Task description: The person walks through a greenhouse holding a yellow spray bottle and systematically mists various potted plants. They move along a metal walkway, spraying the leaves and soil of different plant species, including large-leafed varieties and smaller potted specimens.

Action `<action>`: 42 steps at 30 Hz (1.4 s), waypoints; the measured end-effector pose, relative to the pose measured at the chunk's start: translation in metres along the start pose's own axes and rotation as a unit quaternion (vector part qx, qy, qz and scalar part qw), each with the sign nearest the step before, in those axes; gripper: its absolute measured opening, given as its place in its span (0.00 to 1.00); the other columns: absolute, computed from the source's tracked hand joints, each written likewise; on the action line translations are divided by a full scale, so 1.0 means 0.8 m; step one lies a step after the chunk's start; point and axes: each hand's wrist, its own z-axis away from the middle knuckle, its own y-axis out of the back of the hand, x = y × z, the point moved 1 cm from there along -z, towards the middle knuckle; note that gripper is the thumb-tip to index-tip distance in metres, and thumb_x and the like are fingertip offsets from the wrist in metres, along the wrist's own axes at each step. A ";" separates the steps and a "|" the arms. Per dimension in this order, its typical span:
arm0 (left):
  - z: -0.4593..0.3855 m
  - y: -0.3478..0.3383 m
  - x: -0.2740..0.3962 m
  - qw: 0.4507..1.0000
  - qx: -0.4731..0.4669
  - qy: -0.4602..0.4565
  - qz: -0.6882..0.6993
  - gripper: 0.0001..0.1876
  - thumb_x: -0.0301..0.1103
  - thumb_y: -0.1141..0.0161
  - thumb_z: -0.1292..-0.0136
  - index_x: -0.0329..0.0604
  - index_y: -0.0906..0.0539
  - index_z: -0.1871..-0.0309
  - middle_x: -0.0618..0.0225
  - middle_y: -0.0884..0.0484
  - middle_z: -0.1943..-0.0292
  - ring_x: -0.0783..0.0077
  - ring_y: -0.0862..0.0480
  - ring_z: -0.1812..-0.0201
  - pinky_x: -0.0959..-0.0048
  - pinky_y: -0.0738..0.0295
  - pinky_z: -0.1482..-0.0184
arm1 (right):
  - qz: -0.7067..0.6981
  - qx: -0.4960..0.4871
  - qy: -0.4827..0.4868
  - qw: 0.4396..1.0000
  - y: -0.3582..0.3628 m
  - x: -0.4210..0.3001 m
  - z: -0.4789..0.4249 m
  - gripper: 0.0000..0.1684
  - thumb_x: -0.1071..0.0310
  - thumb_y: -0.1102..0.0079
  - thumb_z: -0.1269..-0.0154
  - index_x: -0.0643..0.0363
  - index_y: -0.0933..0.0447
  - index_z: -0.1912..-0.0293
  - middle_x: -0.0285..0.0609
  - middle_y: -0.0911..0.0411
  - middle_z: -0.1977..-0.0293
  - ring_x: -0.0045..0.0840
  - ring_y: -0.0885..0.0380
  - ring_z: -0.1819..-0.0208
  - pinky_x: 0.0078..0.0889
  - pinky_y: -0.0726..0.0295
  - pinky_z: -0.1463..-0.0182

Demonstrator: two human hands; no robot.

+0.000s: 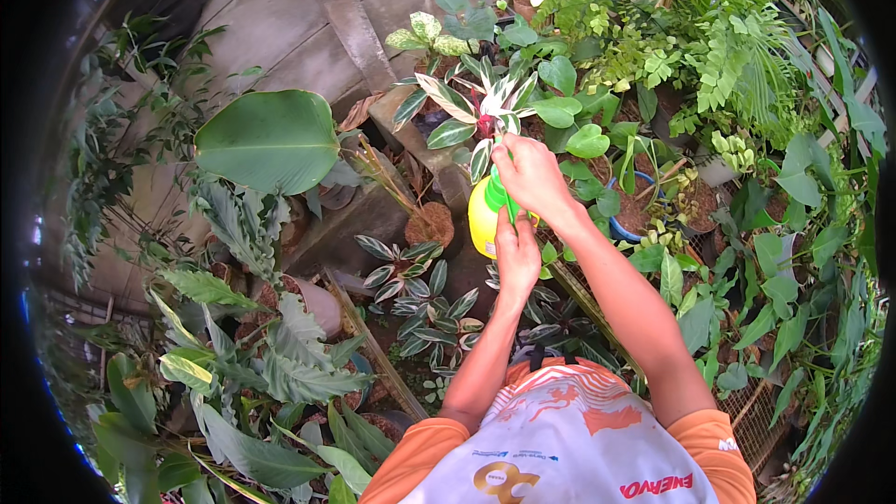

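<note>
A yellow pressure spray bottle (483, 217) with a green pump head (495, 189) is held out in front of me. My left hand (518, 252) grips the green handle at its near side. Higher up, my right hand (528, 171) closes around the top of the sprayer, covering much of the head and nozzle. Just beyond the right hand stands a potted plant (486, 108) with white, green and pink-red striped leaves. Some of its leaves overlap the sprayer's top in the view.
Potted foliage surrounds me. A broad green leaf (269, 142) juts out at left, above a brown pot of soil (429, 225). Low variegated plants (437, 322) grow below the sprayer. A blue-rimmed pot (633, 206) sits at right. Concrete paving (280, 28) lies behind.
</note>
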 end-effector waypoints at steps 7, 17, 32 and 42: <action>0.013 -0.023 -0.038 0.999 -0.034 0.026 0.000 0.15 0.34 0.56 0.27 0.28 0.29 0.49 0.58 0.19 0.70 0.68 0.21 0.70 0.67 0.26 0.65 | 0.018 0.006 -0.056 0.998 0.014 0.035 0.024 0.17 0.62 0.50 0.34 0.68 0.26 0.70 0.60 0.24 0.77 0.55 0.23 0.70 0.53 0.25 0.62; 0.024 -0.057 -0.027 0.994 -0.092 0.059 0.010 0.13 0.34 0.56 0.26 0.33 0.28 0.48 0.65 0.22 0.69 0.75 0.25 0.67 0.72 0.29 0.63 | 0.060 0.055 -0.090 0.993 0.064 0.048 0.033 0.18 0.60 0.51 0.33 0.67 0.25 0.70 0.61 0.24 0.78 0.56 0.22 0.72 0.53 0.24 0.64; 0.031 -0.076 -0.020 0.994 -0.110 0.015 -0.003 0.15 0.31 0.57 0.28 0.31 0.28 0.45 0.63 0.21 0.67 0.73 0.24 0.66 0.71 0.28 0.61 | 0.101 0.083 -0.078 0.988 0.077 0.055 0.048 0.17 0.62 0.55 0.30 0.65 0.29 0.70 0.60 0.23 0.75 0.56 0.23 0.71 0.55 0.25 0.65; 0.074 -0.097 -0.031 0.991 -0.123 0.043 -0.011 0.15 0.32 0.58 0.28 0.30 0.28 0.48 0.62 0.22 0.68 0.72 0.24 0.66 0.70 0.28 0.62 | 0.018 0.079 -0.125 0.989 0.096 0.079 0.097 0.16 0.61 0.52 0.32 0.66 0.29 0.69 0.60 0.24 0.74 0.56 0.24 0.68 0.54 0.28 0.63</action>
